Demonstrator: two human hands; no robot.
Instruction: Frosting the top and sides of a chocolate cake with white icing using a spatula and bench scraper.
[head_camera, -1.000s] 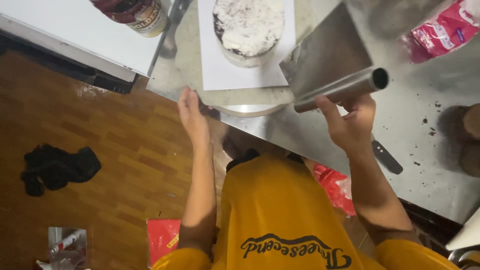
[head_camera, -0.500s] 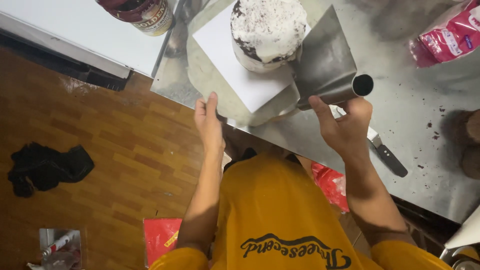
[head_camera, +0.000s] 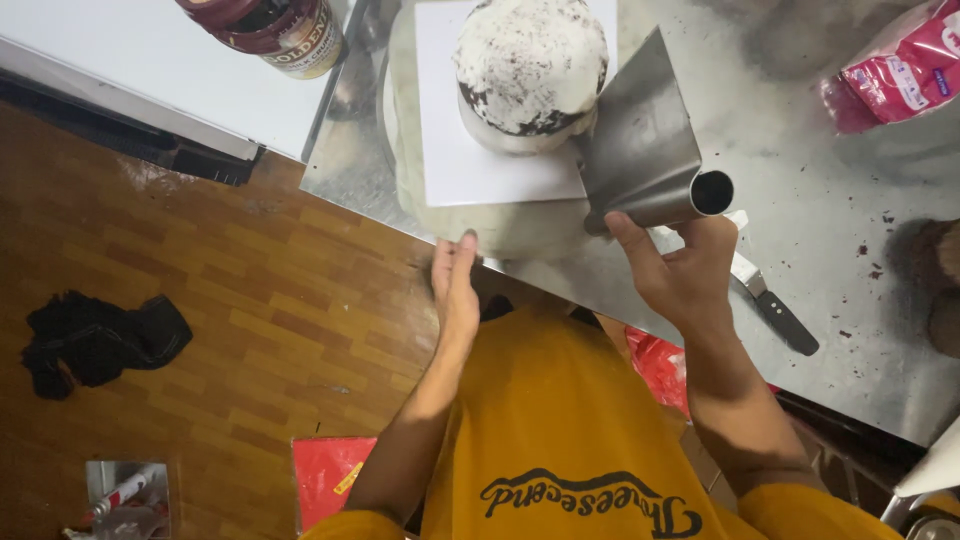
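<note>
Cake (head_camera: 531, 70) shifted left; right hand (head_camera: 680, 275) presses scraper (head_camera: 640, 140) against it.

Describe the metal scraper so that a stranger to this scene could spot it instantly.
On the steel table sits a white-frosted cake on a white board. The scraper touches its right side, held by the right hand: a flat grey blade with a tube handle.

scraper (head_camera: 640, 150): brushed metal | table (head_camera: 830, 150): dull steel | floor (head_camera: 230, 330): wood

White-frosted, dark-speckled cake (head_camera: 530, 65), white square board (head_camera: 470, 160), grey steel scraper (head_camera: 640, 150), orange shirt (head_camera: 570, 430).
</note>
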